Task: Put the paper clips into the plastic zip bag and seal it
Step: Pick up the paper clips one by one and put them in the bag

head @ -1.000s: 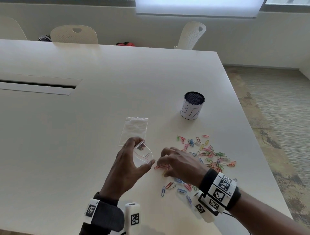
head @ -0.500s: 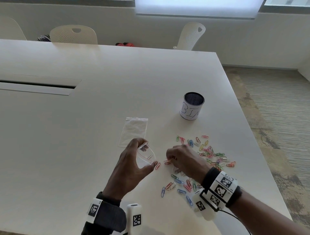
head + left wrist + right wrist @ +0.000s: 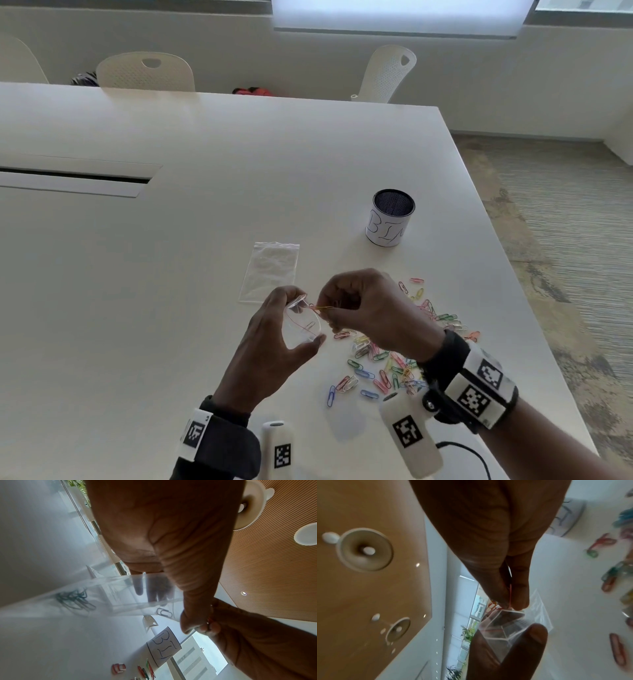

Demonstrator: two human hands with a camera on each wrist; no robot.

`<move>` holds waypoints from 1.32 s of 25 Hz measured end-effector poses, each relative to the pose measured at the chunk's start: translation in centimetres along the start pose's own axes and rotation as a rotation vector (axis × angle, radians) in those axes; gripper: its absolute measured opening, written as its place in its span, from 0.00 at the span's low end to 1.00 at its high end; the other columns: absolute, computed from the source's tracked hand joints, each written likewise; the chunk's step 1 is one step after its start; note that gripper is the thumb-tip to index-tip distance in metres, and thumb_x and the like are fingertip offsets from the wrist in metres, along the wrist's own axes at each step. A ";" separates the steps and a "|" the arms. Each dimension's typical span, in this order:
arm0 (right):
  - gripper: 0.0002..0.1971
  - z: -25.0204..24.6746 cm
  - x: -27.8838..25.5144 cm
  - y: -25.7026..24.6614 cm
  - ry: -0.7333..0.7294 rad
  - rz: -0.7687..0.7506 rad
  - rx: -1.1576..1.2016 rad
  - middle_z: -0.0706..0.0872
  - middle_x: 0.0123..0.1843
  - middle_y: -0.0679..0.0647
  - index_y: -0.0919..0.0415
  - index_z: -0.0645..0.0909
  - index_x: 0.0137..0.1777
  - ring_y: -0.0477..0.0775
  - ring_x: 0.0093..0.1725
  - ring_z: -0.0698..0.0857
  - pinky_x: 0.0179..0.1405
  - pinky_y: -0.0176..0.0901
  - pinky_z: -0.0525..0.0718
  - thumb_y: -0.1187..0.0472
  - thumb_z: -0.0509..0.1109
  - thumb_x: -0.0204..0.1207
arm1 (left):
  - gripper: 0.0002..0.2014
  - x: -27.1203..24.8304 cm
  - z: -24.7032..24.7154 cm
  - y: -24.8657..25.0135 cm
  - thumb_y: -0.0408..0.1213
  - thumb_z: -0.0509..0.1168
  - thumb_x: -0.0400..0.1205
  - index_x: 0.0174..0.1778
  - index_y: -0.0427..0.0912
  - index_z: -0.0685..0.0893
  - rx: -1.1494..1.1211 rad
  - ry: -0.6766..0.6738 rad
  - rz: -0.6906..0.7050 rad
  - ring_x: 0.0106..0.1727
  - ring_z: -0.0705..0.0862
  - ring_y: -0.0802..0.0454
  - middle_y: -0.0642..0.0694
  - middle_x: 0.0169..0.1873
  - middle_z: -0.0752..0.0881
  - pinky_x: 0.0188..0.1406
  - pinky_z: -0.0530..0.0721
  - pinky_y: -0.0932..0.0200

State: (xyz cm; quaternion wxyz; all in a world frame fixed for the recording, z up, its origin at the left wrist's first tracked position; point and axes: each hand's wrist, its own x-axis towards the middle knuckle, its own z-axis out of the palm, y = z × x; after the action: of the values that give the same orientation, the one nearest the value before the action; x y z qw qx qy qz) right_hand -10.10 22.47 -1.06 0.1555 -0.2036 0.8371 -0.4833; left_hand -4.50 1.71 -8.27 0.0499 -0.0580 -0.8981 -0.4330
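The left hand (image 3: 274, 349) holds a small clear zip bag (image 3: 303, 322) up above the tabletop (image 3: 171, 274), thumb and fingers curled round it so its mouth bows open toward the right. A thin red line runs near the opening, and a clip or two already show through the plastic. The right hand (image 3: 370, 311) is pinched tight on a few clips (image 3: 323, 308), yellow and red, their tips right at the bag's rim.

From the left wrist, the bag (image 3: 120, 595) is a see-through sleeve with a dark tangle of clips lying inside, plus one lone clip near the thumb; the head view cannot show that cluster. From the right wrist, the bag's mouth (image 3: 505, 626) gapes as an angular opening, the left thumb (image 3: 522, 642) pressing its near edge and red clips (image 3: 494, 605) poking out past the right fingertips.

Loose paper clips (image 3: 387, 366) in many colours lie scattered on the tabletop under and beyond the right wrist, which hides part of the pile. A second zip bag (image 3: 270, 270) lies flat just past the hands. A mesh cup (image 3: 390, 217) with a hand-lettered label stands farther back, well apart. Chairs (image 3: 145, 73) line the far edge.
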 end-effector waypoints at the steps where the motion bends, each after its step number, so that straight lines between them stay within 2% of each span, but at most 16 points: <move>1: 0.04 0.5 0.2 -0.4 0.009 -0.023 -0.090 0.93 0.38 0.50 0.55 0.92 0.49 0.44 0.34 0.91 0.39 0.38 0.93 0.64 0.81 0.78 | 0.30 0.0 0.0 0.0 0.49 0.83 0.76 0.69 0.59 0.75 -0.004 -0.001 0.001 0.66 0.82 0.67 0.66 0.62 0.84 0.63 0.77 0.75; 2: 0.05 1.0 0.4 -0.6 0.016 -0.048 -0.175 0.94 0.41 0.47 0.53 0.93 0.51 0.40 0.35 0.90 0.39 0.33 0.92 0.63 0.82 0.78 | 0.30 0.1 0.0 0.1 0.48 0.83 0.76 0.69 0.59 0.75 -0.009 -0.003 0.002 0.66 0.83 0.65 0.65 0.62 0.84 0.64 0.78 0.72; 4: 0.09 1.7 0.6 -1.0 0.011 -0.080 -0.251 0.95 0.49 0.45 0.53 0.94 0.56 0.36 0.39 0.90 0.39 0.25 0.88 0.60 0.82 0.78 | 0.28 0.1 0.0 0.2 0.47 0.82 0.76 0.68 0.60 0.75 -0.019 -0.005 0.004 0.66 0.83 0.65 0.65 0.62 0.85 0.61 0.78 0.73; 8: 0.09 1.6 0.7 -1.6 0.004 -0.099 -0.196 0.96 0.49 0.45 0.55 0.95 0.57 0.29 0.40 0.90 0.37 0.19 0.83 0.62 0.82 0.78 | 0.28 0.0 -0.1 0.2 0.47 0.82 0.76 0.65 0.64 0.73 -0.019 0.000 0.001 0.65 0.83 0.67 0.67 0.60 0.84 0.59 0.77 0.77; 12: 0.06 -0.6 0.9 -0.6 0.120 -0.079 -0.190 0.95 0.41 0.45 0.56 0.95 0.53 0.41 0.40 0.94 0.45 0.29 0.91 0.65 0.82 0.78 | 0.28 0.0 -0.1 0.1 0.49 0.83 0.76 0.67 0.58 0.76 -0.018 0.006 0.008 0.65 0.83 0.64 0.65 0.58 0.84 0.66 0.76 0.74; 15: 0.06 -3.1 1.8 2.8 0.232 -0.015 -0.288 0.92 0.39 0.45 0.59 0.95 0.52 0.39 0.38 0.91 0.42 0.24 0.87 0.68 0.81 0.77 | 0.30 0.1 0.0 0.1 0.49 0.83 0.76 0.69 0.57 0.76 -0.022 0.004 0.010 0.67 0.83 0.64 0.66 0.58 0.84 0.67 0.74 0.77; 16: 0.06 -3.8 2.1 4.1 0.260 0.012 -0.324 0.93 0.41 0.47 0.60 0.95 0.52 0.40 0.38 0.91 0.43 0.26 0.89 0.69 0.81 0.77 | 0.30 0.2 0.0 0.1 0.48 0.84 0.76 0.69 0.57 0.76 -0.022 0.003 0.012 0.67 0.83 0.65 0.66 0.58 0.84 0.67 0.73 0.78; 18: 0.08 -4.6 2.4 6.7 0.273 0.068 -0.398 0.96 0.47 0.54 0.61 0.94 0.55 0.47 0.43 0.93 0.51 0.40 0.93 0.69 0.78 0.79 | 0.30 0.3 0.1 0.3 0.48 0.84 0.76 0.69 0.56 0.76 -0.023 -0.003 0.019 0.68 0.83 0.65 0.64 0.58 0.84 0.66 0.72 0.81; 19: 0.09 -4.5 2.5 7.7 0.253 0.090 -0.437 0.96 0.52 0.56 0.61 0.93 0.58 0.50 0.46 0.93 0.55 0.43 0.92 0.69 0.77 0.80 | 0.30 0.3 0.1 0.4 0.48 0.84 0.76 0.69 0.56 0.76 -0.025 -0.005 0.020 0.68 0.82 0.65 0.64 0.58 0.84 0.66 0.72 0.81; 22: 0.16 -3.8 2.7 9.5 0.183 0.086 -0.512 0.91 0.67 0.56 0.61 0.88 0.69 0.53 0.61 0.89 0.63 0.42 0.87 0.69 0.74 0.83 | 0.30 0.5 0.3 0.6 0.48 0.84 0.76 0.69 0.56 0.76 -0.022 -0.019 0.026 0.67 0.81 0.68 0.65 0.58 0.84 0.65 0.71 0.83; 25: 0.22 -3.2 3.2 10.0 0.088 0.043 -0.570 0.84 0.74 0.54 0.59 0.82 0.78 0.54 0.72 0.83 0.74 0.43 0.81 0.72 0.66 0.86 | 0.30 0.6 0.4 0.8 0.49 0.84 0.76 0.69 0.55 0.76 -0.019 -0.030 0.030 0.67 0.81 0.69 0.65 0.58 0.84 0.64 0.71 0.84; 27: 0.24 -3.0 3.3 10.1 0.007 0.045 -0.616 0.82 0.74 0.53 0.58 0.81 0.79 0.53 0.72 0.80 0.75 0.46 0.81 0.75 0.60 0.87 | 0.30 0.7 0.4 1.0 0.49 0.84 0.75 0.69 0.54 0.76 -0.019 -0.036 0.033 0.66 0.81 0.69 0.65 0.58 0.84 0.64 0.72 0.84; 29: 0.24 -2.8 2.9 10.1 -0.043 0.042 -0.656 0.82 0.73 0.51 0.57 0.82 0.78 0.52 0.70 0.79 0.74 0.49 0.82 0.75 0.58 0.88 | 0.30 0.7 0.4 1.0 0.48 0.84 0.75 0.69 0.54 0.76 -0.021 -0.036 0.034 0.66 0.81 0.69 0.65 0.58 0.84 0.65 0.72 0.83; 31: 0.21 -3.0 2.4 9.7 -0.094 0.045 -0.637 0.82 0.72 0.50 0.56 0.84 0.75 0.51 0.68 0.82 0.72 0.49 0.84 0.72 0.59 0.89 | 0.30 0.7 0.4 1.0 0.48 0.84 0.76 0.70 0.54 0.76 -0.020 -0.033 0.031 0.66 0.82 0.69 0.64 0.58 0.84 0.65 0.73 0.81; 33: 0.16 -3.2 1.9 9.0 -0.147 0.064 -0.562 0.82 0.72 0.50 0.54 0.84 0.73 0.51 0.64 0.85 0.68 0.49 0.87 0.63 0.64 0.90 | 0.31 0.7 0.5 0.9 0.49 0.84 0.76 0.70 0.54 0.76 -0.018 -0.032 0.029 0.66 0.82 0.68 0.64 0.58 0.84 0.65 0.73 0.82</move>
State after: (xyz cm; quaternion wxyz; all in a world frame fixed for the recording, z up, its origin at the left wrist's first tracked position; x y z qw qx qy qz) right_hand -14.96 27.96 -7.46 0.1682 -0.2466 0.9308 -0.2111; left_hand -5.09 2.67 -7.79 0.0414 -0.0784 -0.8939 -0.4393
